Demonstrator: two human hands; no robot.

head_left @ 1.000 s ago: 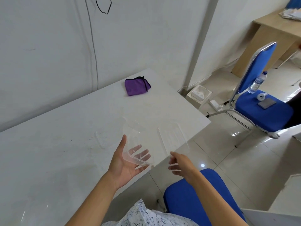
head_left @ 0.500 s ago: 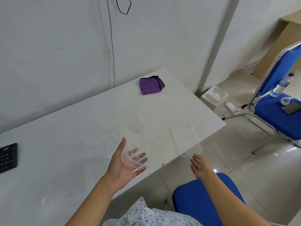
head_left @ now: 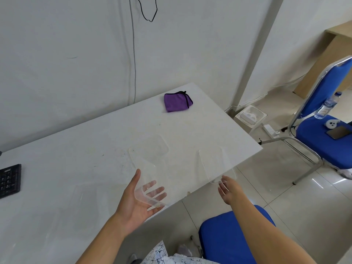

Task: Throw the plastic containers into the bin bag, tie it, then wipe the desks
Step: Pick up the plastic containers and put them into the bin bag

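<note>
On the white desk [head_left: 76, 149], my left hand [head_left: 139, 201] lies palm up at the near edge. A clear plastic container [head_left: 146, 178] rests tilted on its fingers, held there. A second clear container [head_left: 152, 146] lies flat just beyond it. To the right, a clear plastic tray [head_left: 215, 162] overhangs the desk's front edge. My right hand [head_left: 228, 189] has its fingertips closed on the tray's near rim. A folded purple cloth [head_left: 177, 101] sits near the far right corner. I see no bin bag.
A black keyboard [head_left: 9, 180] pokes in at the desk's left edge. A blue chair seat [head_left: 228, 235] is below my right arm. Another blue chair [head_left: 323, 145] at the right carries a water bottle [head_left: 326, 105] and a phone [head_left: 339, 132]. A white box [head_left: 251, 115] sits on the floor.
My right hand has moved up and forward from beside the chair to the tray's near rim. The view has shifted left, bringing the keyboard in. My left hand still cradles its container.
</note>
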